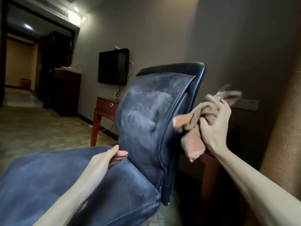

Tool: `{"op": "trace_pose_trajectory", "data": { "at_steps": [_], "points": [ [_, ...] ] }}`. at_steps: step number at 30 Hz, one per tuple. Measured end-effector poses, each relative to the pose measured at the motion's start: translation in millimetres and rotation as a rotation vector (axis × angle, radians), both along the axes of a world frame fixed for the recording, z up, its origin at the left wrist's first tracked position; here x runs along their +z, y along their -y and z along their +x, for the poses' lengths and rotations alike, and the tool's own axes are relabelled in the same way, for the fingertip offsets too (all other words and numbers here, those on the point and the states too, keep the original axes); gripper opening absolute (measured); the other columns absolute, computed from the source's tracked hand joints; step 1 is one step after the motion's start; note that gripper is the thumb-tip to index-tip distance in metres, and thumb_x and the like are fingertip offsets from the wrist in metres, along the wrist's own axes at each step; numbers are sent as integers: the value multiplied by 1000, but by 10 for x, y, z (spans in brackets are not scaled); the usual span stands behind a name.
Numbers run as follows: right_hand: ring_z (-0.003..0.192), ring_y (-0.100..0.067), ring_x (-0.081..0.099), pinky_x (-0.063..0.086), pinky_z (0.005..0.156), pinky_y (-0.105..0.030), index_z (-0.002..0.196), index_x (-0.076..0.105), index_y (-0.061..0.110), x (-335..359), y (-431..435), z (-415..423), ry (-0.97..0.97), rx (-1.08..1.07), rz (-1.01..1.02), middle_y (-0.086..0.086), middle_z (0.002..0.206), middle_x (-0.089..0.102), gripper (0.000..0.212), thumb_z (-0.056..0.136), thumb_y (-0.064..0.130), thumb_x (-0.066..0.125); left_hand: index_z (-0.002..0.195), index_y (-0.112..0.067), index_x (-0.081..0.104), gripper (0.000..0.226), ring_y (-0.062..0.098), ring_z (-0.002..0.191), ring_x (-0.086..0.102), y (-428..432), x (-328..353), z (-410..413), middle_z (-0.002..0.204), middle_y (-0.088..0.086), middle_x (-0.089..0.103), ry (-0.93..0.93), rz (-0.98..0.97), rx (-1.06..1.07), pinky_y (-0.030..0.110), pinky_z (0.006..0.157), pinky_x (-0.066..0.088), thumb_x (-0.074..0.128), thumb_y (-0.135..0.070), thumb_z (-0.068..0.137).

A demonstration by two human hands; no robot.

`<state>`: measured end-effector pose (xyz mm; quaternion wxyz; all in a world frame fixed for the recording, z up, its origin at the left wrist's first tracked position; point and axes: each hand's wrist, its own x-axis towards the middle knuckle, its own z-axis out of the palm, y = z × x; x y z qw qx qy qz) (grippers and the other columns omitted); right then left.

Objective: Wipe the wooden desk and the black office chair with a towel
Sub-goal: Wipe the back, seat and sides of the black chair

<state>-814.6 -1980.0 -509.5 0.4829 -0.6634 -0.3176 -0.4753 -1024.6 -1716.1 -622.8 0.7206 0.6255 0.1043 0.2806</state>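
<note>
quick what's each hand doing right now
Left hand: resting on the chair where seat meets backrest, fingers partly curled; a grip cannot be told.
Right hand: closed around the bunched towel beside the backrest's edge.

place: pretty clearly a hotel room, or some kind of guest suite
tv: small flat screen (113,66) mounted on a plain grey wall, cable dangling below it
furniture: reddish wooden side table (105,110) with a ring-pull drawer right under the tv, plus a dark wood cabinet (67,92) further back with stuff on top, too blurry to tell what
floor: patterned beige carpet (40,124) through the room
entry: short hallway (19,62) on the left with recessed ceiling lights and an air vent grille (55,7) above
seat: dusty black padded chair (146,119) up front
wall: socket panel (246,104) on the right
</note>
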Motion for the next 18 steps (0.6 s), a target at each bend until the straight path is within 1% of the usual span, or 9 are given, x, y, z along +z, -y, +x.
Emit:
{"op": "trace_pose_trajectory", "data": {
  "at_steps": [2, 4, 6, 7, 8, 10, 12, 14, 18],
  "points": [
    [113, -2, 63, 48, 102, -19, 138, 55, 9, 4, -120, 79, -300, 241, -2, -4, 125, 64, 51, 89, -7, 54, 80, -14, 85, 44, 2, 83, 76, 4, 3, 25, 97, 4, 81, -9, -39, 27, 16, 75, 52, 52, -29, 106],
    [78, 10, 64, 48, 75, -8, 107, 71, 25, -31, -322, 117, -374, 466, -306, 17, 87, 70, 30, 95, 7, 51, 87, -8, 82, 39, 2, 79, 76, 4, 16, 21, 95, 5, 81, -8, -55, 51, 11, 65, 53, 52, -27, 105],
    [63, 8, 59, 43, 61, -8, 79, 65, 13, -71, -531, 135, -420, 422, -352, 19, 67, 65, 21, 90, 9, 48, 91, -8, 81, 39, 3, 82, 76, -18, 26, 0, 96, 4, 81, -8, -49, 51, 14, 68, 53, 52, -29, 105],
    [60, 5, 57, 42, 58, -8, 74, 60, 10, -81, -606, 189, -500, 374, -227, 19, 63, 62, 23, 89, 2, 46, 93, -7, 81, 39, 4, 82, 77, -30, 40, -11, 96, 4, 81, -8, -67, 49, 14, 68, 53, 51, -30, 105],
    [59, 4, 59, 42, 55, -7, 72, 61, 14, -96, -636, 243, -547, 321, -75, 20, 62, 62, 29, 91, 0, 45, 95, -7, 80, 40, 5, 83, 77, -41, 51, -26, 96, 5, 81, -7, -83, 47, 14, 66, 53, 50, -31, 105],
    [65, 6, 65, 43, 53, -5, 76, 70, 28, -84, -650, 300, -595, 324, 49, 18, 73, 69, 34, 95, 8, 50, 99, -6, 80, 43, 6, 87, 77, -76, 64, -56, 99, 5, 81, -15, -72, 38, 16, 69, 52, 47, -34, 106],
    [76, 1, 67, 46, 57, -10, 93, 69, 29, -92, -662, 373, -649, 325, 50, 13, 91, 71, 19, 94, 14, 57, 103, -7, 79, 47, 6, 92, 76, -123, 81, -99, 103, 5, 80, -26, -80, 29, 21, 78, 48, 44, -37, 107],
    [88, 1, 64, 44, 65, -13, 110, 66, 25, -114, -633, 410, -676, 312, 39, 12, 105, 69, 21, 92, 17, 62, 106, -7, 78, 50, 4, 93, 75, -175, 83, -120, 106, 5, 80, -43, -110, 16, 23, 81, 46, 40, -40, 108],
    [98, -8, 66, 47, 75, -24, 111, 63, 32, -193, -452, 267, -627, 223, 66, 18, 100, 67, 27, 87, 23, 70, 107, -11, 78, 53, 7, 108, 68, -181, 76, -108, 109, 1, 79, -92, -89, 12, 31, 96, 44, 35, -44, 108]
  ]
}}
